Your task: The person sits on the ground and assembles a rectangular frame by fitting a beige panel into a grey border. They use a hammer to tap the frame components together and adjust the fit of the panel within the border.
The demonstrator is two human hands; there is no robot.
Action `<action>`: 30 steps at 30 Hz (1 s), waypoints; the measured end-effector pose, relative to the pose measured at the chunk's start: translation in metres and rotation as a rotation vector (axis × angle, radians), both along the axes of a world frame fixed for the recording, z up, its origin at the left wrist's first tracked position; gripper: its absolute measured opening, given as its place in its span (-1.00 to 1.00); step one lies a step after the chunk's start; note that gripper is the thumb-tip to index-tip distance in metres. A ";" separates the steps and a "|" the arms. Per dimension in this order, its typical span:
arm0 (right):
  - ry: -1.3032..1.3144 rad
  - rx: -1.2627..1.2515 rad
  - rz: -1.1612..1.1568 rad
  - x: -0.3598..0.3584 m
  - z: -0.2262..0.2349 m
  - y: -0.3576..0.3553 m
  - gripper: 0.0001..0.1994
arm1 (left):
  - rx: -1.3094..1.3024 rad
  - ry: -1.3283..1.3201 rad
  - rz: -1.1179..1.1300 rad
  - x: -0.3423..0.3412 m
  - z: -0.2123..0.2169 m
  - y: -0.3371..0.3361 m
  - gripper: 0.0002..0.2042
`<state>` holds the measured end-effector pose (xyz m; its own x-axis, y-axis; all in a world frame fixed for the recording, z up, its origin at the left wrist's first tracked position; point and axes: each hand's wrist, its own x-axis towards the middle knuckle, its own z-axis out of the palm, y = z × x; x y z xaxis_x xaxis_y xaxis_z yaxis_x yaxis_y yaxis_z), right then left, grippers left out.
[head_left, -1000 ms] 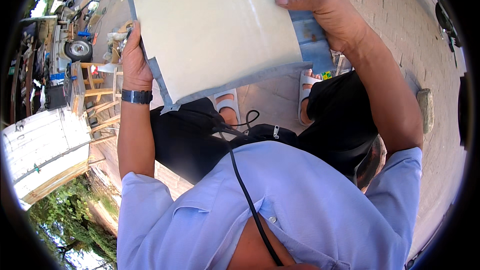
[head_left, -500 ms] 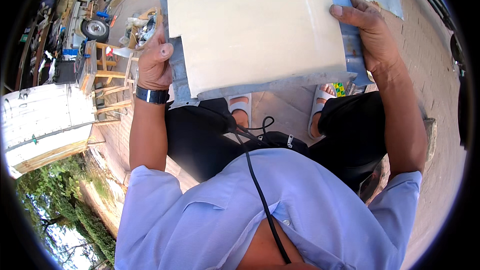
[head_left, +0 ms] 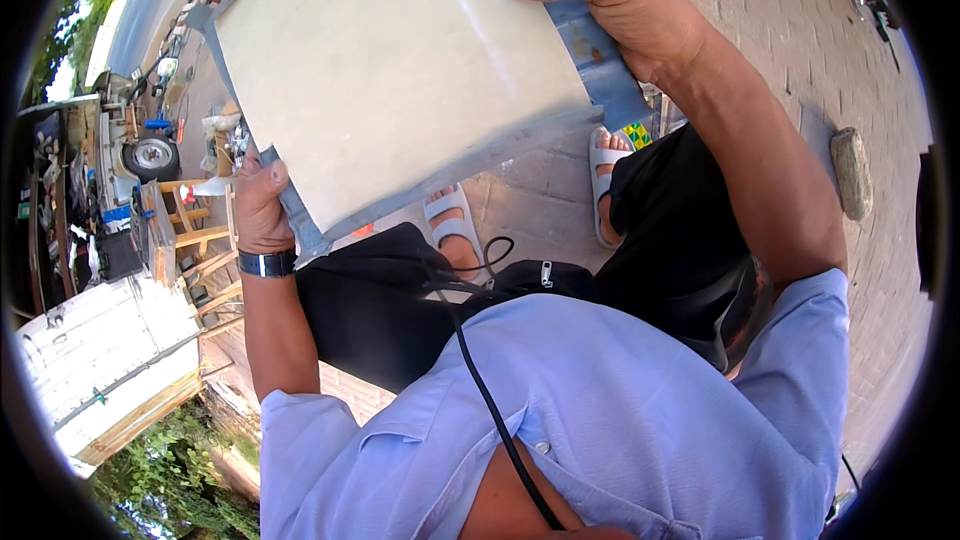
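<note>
Between my two hands is a cream-coloured flat sheet (head_left: 390, 70), lying on a larger blue-grey metal sheet (head_left: 585, 50) whose bent, worn edges show around it. My left hand (head_left: 262, 205) is closed on the near left corner of the metal sheet, thumb on top, a dark watch at its wrist. At the right edge my right hand (head_left: 625, 5) grips both layers, its thumb pressed on the cream surface. The fingers of both hands are mostly hidden beneath. The stack is tilted, its right side farther from me.
My sandalled feet (head_left: 452, 225) stand on brick paving below. A stone block (head_left: 852, 175) lies at the right. On the left are wooden stools (head_left: 200, 230), a white board-like surface (head_left: 110, 350), a wheel (head_left: 151, 157) and assorted clutter. A black cable (head_left: 480, 380) hangs down my front.
Both hands have carried the sheets leftward in view and turned them counter-clockwise, the right side rising. Another blue sheet at the far right has mostly left the view.
</note>
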<state>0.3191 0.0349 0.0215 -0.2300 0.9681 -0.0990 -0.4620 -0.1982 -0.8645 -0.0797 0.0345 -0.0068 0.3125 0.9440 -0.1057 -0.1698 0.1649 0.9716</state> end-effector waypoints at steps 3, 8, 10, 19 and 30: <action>-0.019 0.016 0.001 0.002 -0.001 0.001 -0.53 | -0.002 0.022 -0.007 0.003 0.001 0.000 -0.29; -0.073 0.020 -0.041 0.000 0.015 -0.011 -0.55 | -0.004 0.057 0.001 0.003 0.001 0.002 -0.28; -0.138 0.012 -0.051 0.001 0.009 -0.008 -0.57 | -0.013 0.063 0.027 0.005 0.001 0.001 -0.28; -0.368 0.188 -0.121 -0.001 0.008 -0.014 -0.32 | 0.026 0.061 -0.004 0.011 0.005 0.001 -0.32; -0.405 0.173 -0.140 0.000 0.015 -0.018 -0.47 | -0.010 0.021 -0.003 0.010 0.001 0.003 -0.30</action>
